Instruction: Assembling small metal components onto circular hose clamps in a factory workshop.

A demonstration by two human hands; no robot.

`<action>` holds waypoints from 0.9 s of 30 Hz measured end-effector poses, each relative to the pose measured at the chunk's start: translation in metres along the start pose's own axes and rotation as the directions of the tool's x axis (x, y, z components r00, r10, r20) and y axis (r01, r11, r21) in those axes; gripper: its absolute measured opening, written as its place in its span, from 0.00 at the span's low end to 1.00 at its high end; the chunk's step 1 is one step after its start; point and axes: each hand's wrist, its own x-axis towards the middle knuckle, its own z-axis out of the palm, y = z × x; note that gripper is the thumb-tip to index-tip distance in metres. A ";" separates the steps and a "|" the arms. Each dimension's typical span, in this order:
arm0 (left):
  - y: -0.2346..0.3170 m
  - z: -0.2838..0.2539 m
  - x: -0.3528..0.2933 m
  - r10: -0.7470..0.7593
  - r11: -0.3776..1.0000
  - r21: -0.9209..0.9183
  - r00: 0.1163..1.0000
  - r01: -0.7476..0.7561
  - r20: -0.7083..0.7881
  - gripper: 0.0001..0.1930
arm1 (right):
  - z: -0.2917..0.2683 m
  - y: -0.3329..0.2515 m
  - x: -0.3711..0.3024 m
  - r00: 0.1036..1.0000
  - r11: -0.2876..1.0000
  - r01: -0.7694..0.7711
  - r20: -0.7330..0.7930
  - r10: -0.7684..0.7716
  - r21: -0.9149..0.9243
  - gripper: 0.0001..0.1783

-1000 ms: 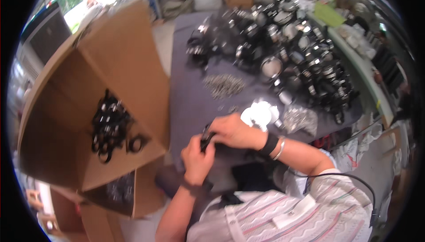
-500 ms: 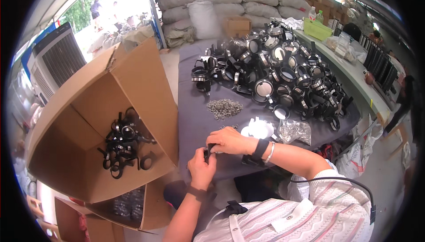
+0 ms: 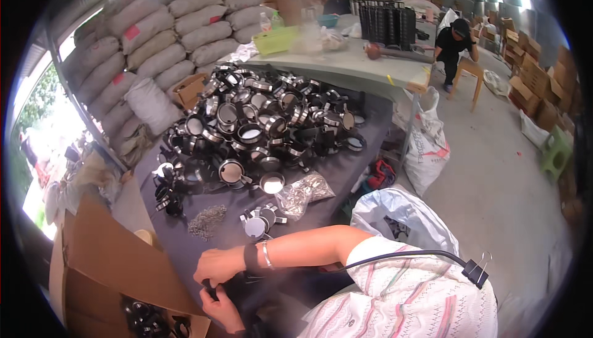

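Note:
Close together at the near left edge of the cloth-covered table, my two hands work on one small black part (image 3: 210,287). My left hand (image 3: 223,311) pinches it from below, and my right hand (image 3: 218,267) is closed over it from above. Fingers hide most of its shape. Beyond my right hand lies a heap of small metal pieces (image 3: 207,222). Several flat silver discs with tabs (image 3: 255,227) are beside that heap. Farther back is a large pile of black ring-shaped parts with silver bands and handles (image 3: 259,122).
A clear bag of metal parts (image 3: 309,193) lies right of the discs. At lower left stands a cardboard box (image 3: 111,257) with black parts inside. A white sack (image 3: 401,214) stands to the right. Another person (image 3: 454,47) sits by a wooden stool (image 3: 467,75).
The view has swung to the right, so the table and hands appear farther left. Both hands still hold the black part together.

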 end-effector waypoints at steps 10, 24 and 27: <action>-0.005 -0.002 0.003 0.038 0.997 0.064 0.999 -0.038 0.000 0.08 | -0.008 0.013 0.021 0.981 0.991 -0.007 0.191 -0.018 0.132 0.14; -0.019 -0.018 -0.002 -0.261 0.866 -0.411 0.959 0.284 0.112 0.08 | -0.006 0.013 -0.049 0.829 0.445 -0.432 0.151 0.539 0.784 0.11; -0.010 -0.017 -0.003 -0.240 0.807 -0.514 0.957 0.289 0.162 0.12 | -0.002 0.005 -0.061 0.872 0.208 -0.369 0.261 0.414 0.906 0.12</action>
